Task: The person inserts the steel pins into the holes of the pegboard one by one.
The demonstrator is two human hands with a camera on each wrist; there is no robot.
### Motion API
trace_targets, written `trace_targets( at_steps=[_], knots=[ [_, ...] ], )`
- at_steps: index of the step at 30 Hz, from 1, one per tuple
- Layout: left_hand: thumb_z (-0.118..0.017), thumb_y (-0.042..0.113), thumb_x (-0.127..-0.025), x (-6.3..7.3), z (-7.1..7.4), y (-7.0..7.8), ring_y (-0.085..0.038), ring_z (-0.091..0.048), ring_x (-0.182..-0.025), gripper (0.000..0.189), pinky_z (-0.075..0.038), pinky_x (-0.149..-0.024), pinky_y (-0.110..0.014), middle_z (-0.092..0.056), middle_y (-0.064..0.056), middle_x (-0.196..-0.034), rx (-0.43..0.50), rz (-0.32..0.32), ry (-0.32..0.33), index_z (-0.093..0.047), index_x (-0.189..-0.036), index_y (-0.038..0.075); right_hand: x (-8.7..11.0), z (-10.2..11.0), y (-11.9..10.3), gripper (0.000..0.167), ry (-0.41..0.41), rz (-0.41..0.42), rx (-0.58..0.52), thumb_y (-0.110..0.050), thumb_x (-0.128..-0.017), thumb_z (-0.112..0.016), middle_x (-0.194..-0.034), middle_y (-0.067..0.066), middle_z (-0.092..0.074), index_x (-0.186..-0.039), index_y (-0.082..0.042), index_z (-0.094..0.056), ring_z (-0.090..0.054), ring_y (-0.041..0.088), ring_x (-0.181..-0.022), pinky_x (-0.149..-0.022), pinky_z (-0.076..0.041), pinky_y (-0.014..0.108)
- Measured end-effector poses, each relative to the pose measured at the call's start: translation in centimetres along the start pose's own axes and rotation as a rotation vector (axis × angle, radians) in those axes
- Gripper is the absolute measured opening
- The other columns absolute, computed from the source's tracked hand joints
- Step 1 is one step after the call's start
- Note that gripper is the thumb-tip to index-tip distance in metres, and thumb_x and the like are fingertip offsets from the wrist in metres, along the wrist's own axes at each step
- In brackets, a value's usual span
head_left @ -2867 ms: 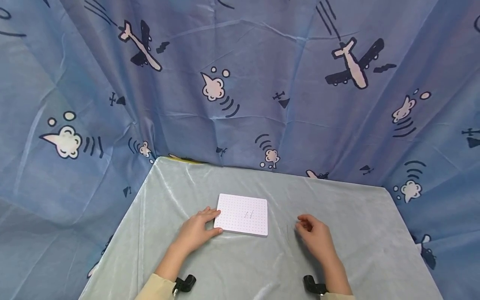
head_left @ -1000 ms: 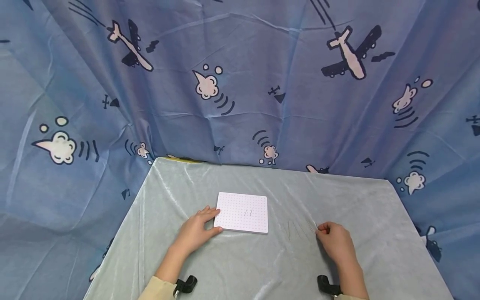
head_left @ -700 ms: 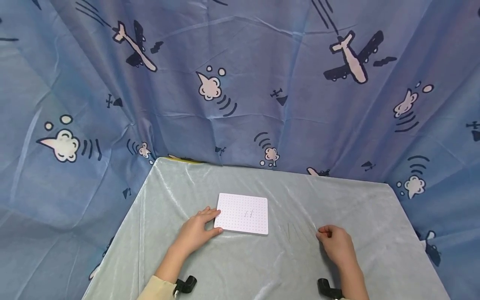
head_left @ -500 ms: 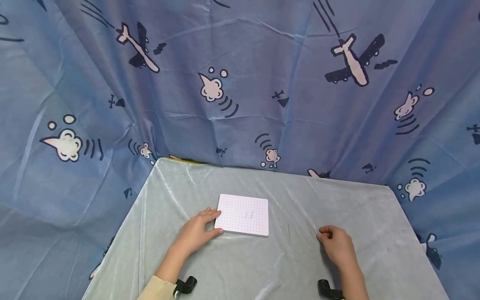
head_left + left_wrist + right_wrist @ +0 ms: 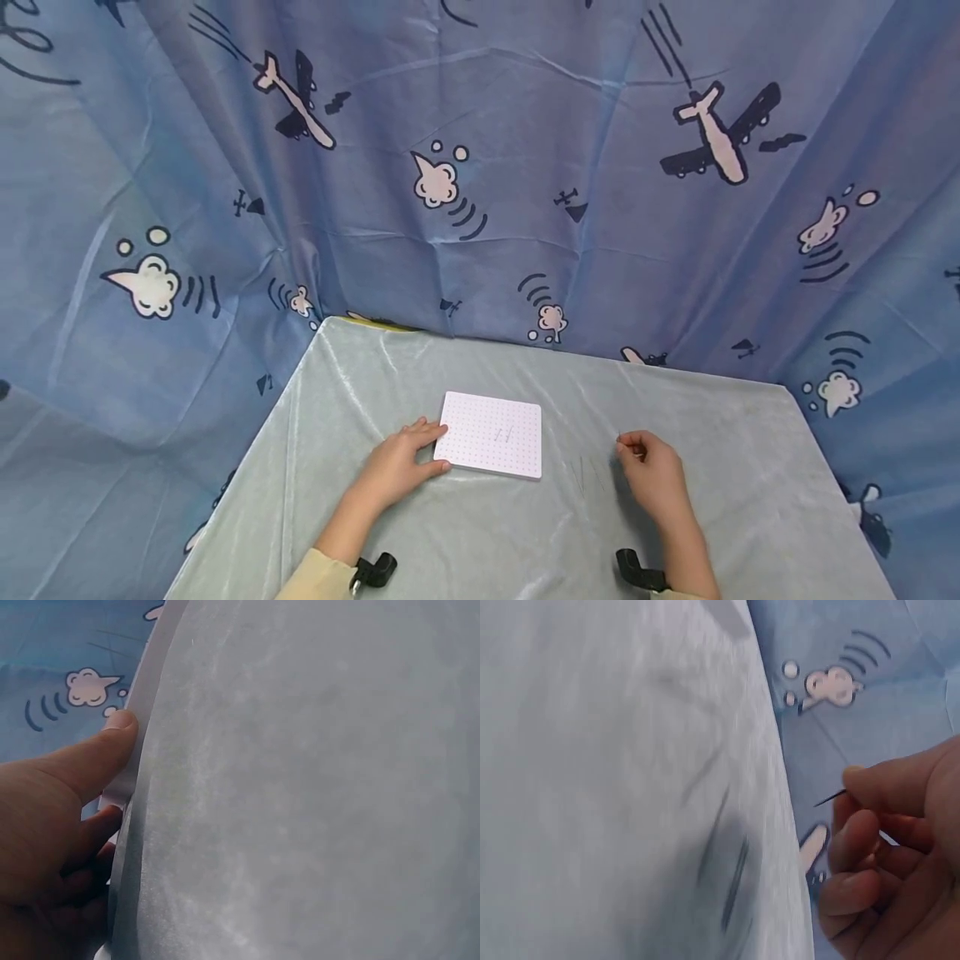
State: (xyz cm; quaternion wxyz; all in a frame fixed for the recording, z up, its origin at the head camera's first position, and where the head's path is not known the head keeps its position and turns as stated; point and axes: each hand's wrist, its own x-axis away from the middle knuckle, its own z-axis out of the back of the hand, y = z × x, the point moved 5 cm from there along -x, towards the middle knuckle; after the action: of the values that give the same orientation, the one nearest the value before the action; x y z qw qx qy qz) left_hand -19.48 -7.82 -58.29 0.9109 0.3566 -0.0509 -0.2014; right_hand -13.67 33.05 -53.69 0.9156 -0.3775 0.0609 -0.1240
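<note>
A white board with a dotted grid lies on the pale cloth, two thin dark needles showing on its right half. My left hand rests at the board's left side, thumb at the near corner and forefinger on the left edge. In the left wrist view, the thumb touches the board's side. To the right of the board, my right hand is raised over the cloth. It pinches a thin dark needle between thumb and forefinger. Several more needles lie on the cloth between board and right hand.
Pale velvety cloth covers the table. A blue curtain printed with planes and clouds hangs behind and at both sides. Black wrist-camera mounts sit on both wrists.
My right hand has come up from the cloth and shifted left and away from me, with a needle in its fingertips. The left hand and board stay in place; the head view has tilted slightly.
</note>
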Motion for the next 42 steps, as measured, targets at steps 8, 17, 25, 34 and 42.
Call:
trace_targets(
  at_steps=[8,17,25,34,42],
  knots=[
    [-0.089,0.04,-0.093,0.1,0.1,-0.2,-0.032,-0.049,-0.153,0.064,-0.043,-0.12,-0.061,-0.063,-0.002,-0.156,-0.001,0.019,-0.006,-0.07,-0.15,0.02,-0.8,-2.1,-3.6,0.013,0.035,0.052,-0.099,-0.012,-0.107,-0.071,-0.099,0.013,-0.073,-0.111,0.0,-0.074,-0.061,0.018,-0.078,-0.064,-0.052,0.025],
    [-0.089,0.039,-0.092,0.1,0.0,-0.1,-0.035,-0.052,-0.151,0.064,-0.045,-0.116,-0.065,-0.064,-0.005,-0.155,0.002,-0.008,0.007,-0.07,-0.149,0.017,-0.9,-4.1,-5.2,0.008,0.031,0.056,-0.175,-0.008,-0.103,-0.074,-0.096,0.011,-0.073,-0.108,-0.002,-0.075,-0.062,0.018,-0.066,-0.054,-0.052,0.027],
    [-0.089,0.041,-0.092,0.2,-0.2,-0.4,-0.035,-0.052,-0.151,0.065,-0.045,-0.116,-0.065,-0.065,-0.004,-0.154,-0.01,-0.006,0.014,-0.07,-0.149,0.017,-0.8,-5.5,-5.7,0.009,0.067,0.125,-0.22,-0.004,-0.1,-0.078,-0.093,0.006,-0.077,-0.109,-0.003,-0.079,-0.06,0.018,-0.071,-0.057,-0.05,0.025],
    [-0.088,0.045,-0.092,0.3,-0.2,-0.4,-0.034,-0.054,-0.15,0.065,-0.047,-0.114,-0.066,-0.065,-0.003,-0.154,-0.021,-0.01,0.03,-0.071,-0.149,0.019,-0.7,-7.6,-7.2,0.011,0.05,0.211,-0.225,0.0,-0.096,-0.08,-0.092,0.004,-0.075,-0.107,-0.005,-0.079,-0.057,0.014,-0.069,-0.054,-0.048,0.025],
    [-0.088,0.045,-0.092,0.2,0.0,-0.4,-0.031,-0.052,-0.151,0.065,-0.046,-0.115,-0.064,-0.064,0.0,-0.156,-0.018,0.01,0.013,-0.07,-0.15,0.022,-0.2,-9.2,-8.4,0.014,0.026,0.274,-0.221,0.003,-0.093,-0.083,-0.091,0.003,-0.077,-0.099,-0.008,-0.078,-0.057,0.011,-0.066,-0.053,-0.048,0.023]
  ],
)
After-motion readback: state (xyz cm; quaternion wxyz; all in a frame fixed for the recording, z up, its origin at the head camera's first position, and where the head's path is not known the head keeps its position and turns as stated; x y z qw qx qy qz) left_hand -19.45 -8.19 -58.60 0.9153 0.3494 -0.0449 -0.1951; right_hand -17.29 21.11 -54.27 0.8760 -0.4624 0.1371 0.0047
